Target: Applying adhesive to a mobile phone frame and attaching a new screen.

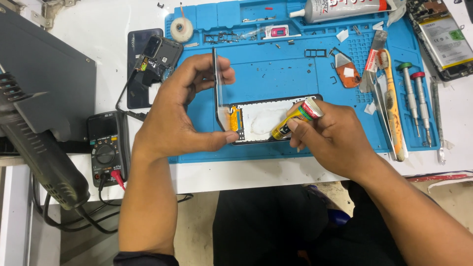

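Holding a thin glass display panel (217, 93) on edge, the left hand (180, 116) pinches its far end w/ fingertips while the thumb braces the near corner, at the left end of the phone frame (276, 120). That frame lies flat, mid-mat, on the blue repair mat (295, 74). The right hand (330, 135) is closed round a small yellow glue tube (295, 118), nozzle aimed down-left at the frame's inner face, close to the orange flex strip (235, 119); whether the tip touches is hard to tell.

Handling, as a judgement: the panel looks light but stiff and brittle, slick on its faces, so take it by the edges only, no bending. The tube is soft and light, so squeeze gently from the rear. The frame is thin and would probably twist if lifted by one corner.

Far right lie screwdrivers (414, 98), tweezers (377, 74) and a toothbrush (391, 103); far left a back cover (155, 59); near left a multimeter (106, 148).
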